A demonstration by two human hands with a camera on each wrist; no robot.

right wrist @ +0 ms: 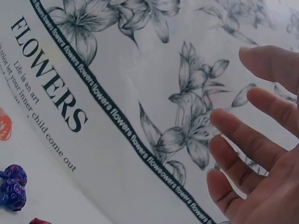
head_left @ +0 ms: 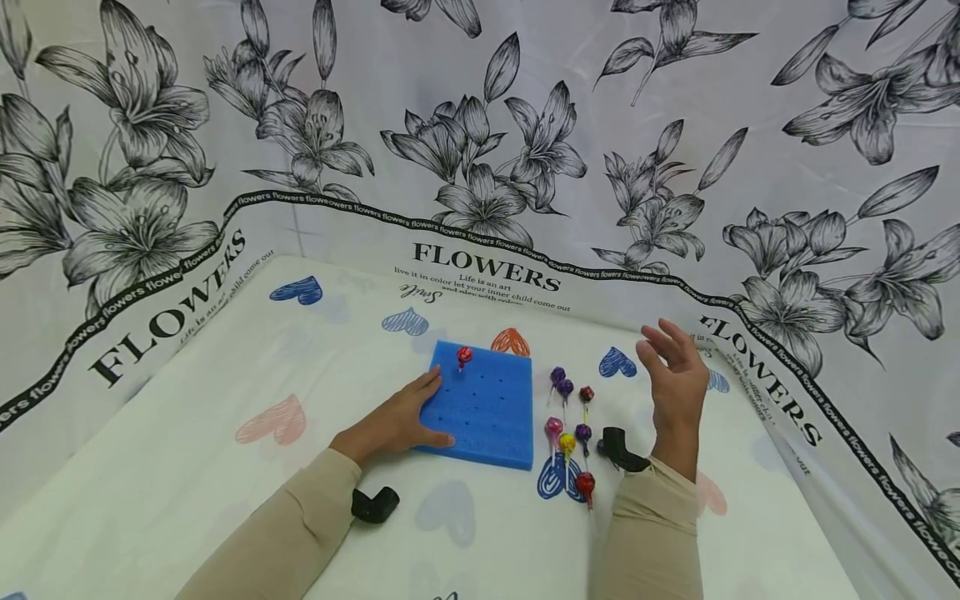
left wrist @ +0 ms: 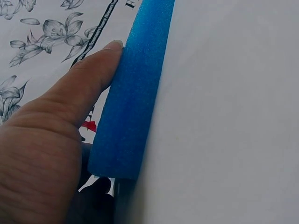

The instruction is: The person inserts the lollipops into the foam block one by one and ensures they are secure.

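A blue foam block [head_left: 487,408] with small holes in its top lies flat on the cloth. One red-wrapped lollipop [head_left: 464,357] stands upright in it near the far left corner. My left hand [head_left: 401,421] rests at the block's left side, thumb over the near part of its top and fingers stretched along the left edge. In the left wrist view the thumb [left wrist: 88,77] lies against the top of the foam. To the right, my right hand [head_left: 675,387] is raised with fingers spread and slightly bent, holding nothing. Between block and right hand lie several lollipops, among them a yellow one [head_left: 567,443] and a pink one [head_left: 553,427].
A white cloth [head_left: 337,358] with printed hearts covers the table. Behind it hangs a flower-printed curtain [head_left: 480,108] with a black lettered band. Black wrist mounts sit at the left wrist [head_left: 375,505] and right wrist [head_left: 622,450].
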